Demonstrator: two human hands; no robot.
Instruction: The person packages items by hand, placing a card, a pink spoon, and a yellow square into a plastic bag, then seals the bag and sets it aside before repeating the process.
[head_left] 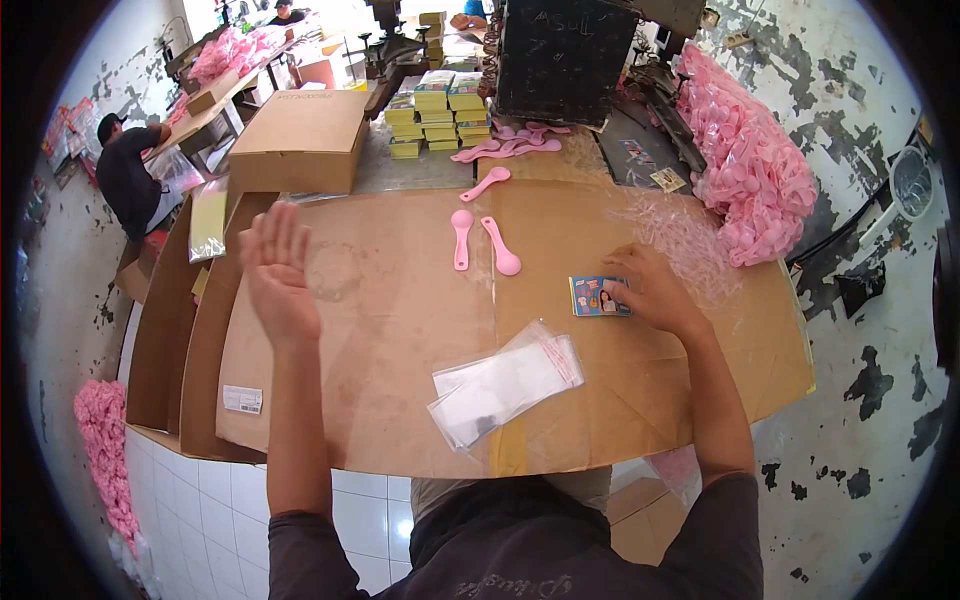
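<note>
My left hand is raised over the left side of the cardboard-covered table, palm showing, fingers stretched and holding nothing. At the right, my right hand rests beside a small stack of blue printed cards. Its thumb touches the cards, while the fingers are apart beyond the stack's edge. Clear plastic sleeves with white backing lie overlapping near the front middle. Farther back lie three pink spoons: one spoon upright in view, a second spoon to its right, and another spoon behind them.
Stacks of yellow-edged cards and more pink spoons are at the back. A closed cardboard box stands back left. Pink bagged spoons and clear shredded strips lie right. A person works at far left.
</note>
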